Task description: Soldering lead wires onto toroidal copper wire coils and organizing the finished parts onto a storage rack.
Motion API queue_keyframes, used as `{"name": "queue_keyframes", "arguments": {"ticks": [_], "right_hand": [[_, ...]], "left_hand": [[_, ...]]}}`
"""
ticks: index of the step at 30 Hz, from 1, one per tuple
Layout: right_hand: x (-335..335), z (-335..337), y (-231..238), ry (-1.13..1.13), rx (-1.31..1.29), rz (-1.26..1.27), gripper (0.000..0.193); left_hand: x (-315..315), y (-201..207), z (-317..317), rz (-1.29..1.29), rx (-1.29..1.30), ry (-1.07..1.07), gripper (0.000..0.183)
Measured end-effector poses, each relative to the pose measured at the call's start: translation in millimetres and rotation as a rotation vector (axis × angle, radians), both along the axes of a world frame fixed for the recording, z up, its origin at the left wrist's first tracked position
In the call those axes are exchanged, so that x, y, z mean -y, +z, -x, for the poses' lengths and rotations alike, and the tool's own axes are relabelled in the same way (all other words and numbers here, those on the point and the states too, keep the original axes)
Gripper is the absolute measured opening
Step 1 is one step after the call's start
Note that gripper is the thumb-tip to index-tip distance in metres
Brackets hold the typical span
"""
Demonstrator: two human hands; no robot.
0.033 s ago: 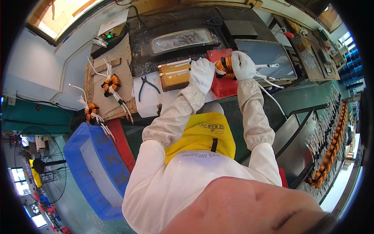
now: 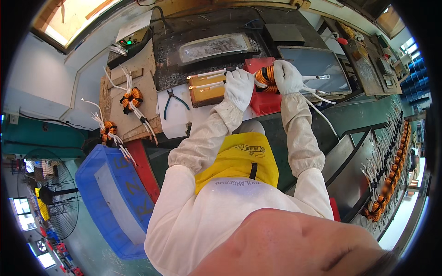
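A copper-wound ring coil [image 2: 264, 79] with white leads lies between my two gloved hands, over a red holder [image 2: 265, 105]. My left hand [image 2: 239, 86] is closed around the leads on the coil's left side. Metal-tipped ends of these leads [image 2: 206, 86] stick out leftward past my fingers, over a brownish-yellow block [image 2: 207, 96]. My right hand [image 2: 287, 77] grips the coil's right side, its fingers partly hidden behind the glove's back. More white leads [image 2: 316, 78] with a metal lug extend to the right of it.
Green-handled pliers [image 2: 176, 102] lie on a white sheet left of the block. Behind is a rectangular metal-filled pot [image 2: 215, 48]. Two more coils [image 2: 131, 100] rest at the left. A blue crate [image 2: 115, 202] and a fan [image 2: 48, 193] stand lower left. Many coils [image 2: 391, 179] line a right-hand rack.
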State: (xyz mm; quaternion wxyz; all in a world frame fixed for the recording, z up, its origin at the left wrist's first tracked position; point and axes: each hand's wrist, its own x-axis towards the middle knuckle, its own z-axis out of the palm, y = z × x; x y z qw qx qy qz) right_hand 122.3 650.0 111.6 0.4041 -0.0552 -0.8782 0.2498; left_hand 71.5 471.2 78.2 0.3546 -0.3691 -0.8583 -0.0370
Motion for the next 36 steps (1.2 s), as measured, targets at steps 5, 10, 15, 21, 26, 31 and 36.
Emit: {"name": "queue_keyframes", "arguments": {"ticks": [5,10,15,21,26,31,36], "right_hand": [[1,2,0,-0.002,-0.005,0.001,0.025],[0,2,-2,-0.012,-0.001,-0.003,0.025],[1,1,-1,-0.01,0.002,-0.004,0.025],[1,1,-2,-0.011,0.001,-0.003,0.025],[1,0,-1,-0.012,0.005,-0.004,0.025],[0,1,-3,-0.013,0.005,-0.015,0.025],[0,2,-4,-0.023,-0.008,-0.012,0.025]], "left_hand": [[-1,-9,3,0.06,-0.112,0.049,0.016],[2,-6,10,-0.015,-0.045,-0.084,0.012],[0,-1,13,-0.039,0.046,-0.134,0.008],[-1,0,12,0.002,0.105,-0.114,0.009],[-5,5,4,0.078,0.051,0.011,0.012],[-8,5,3,0.096,0.066,0.023,0.014],[-7,5,3,0.093,0.064,0.017,0.013]]}}
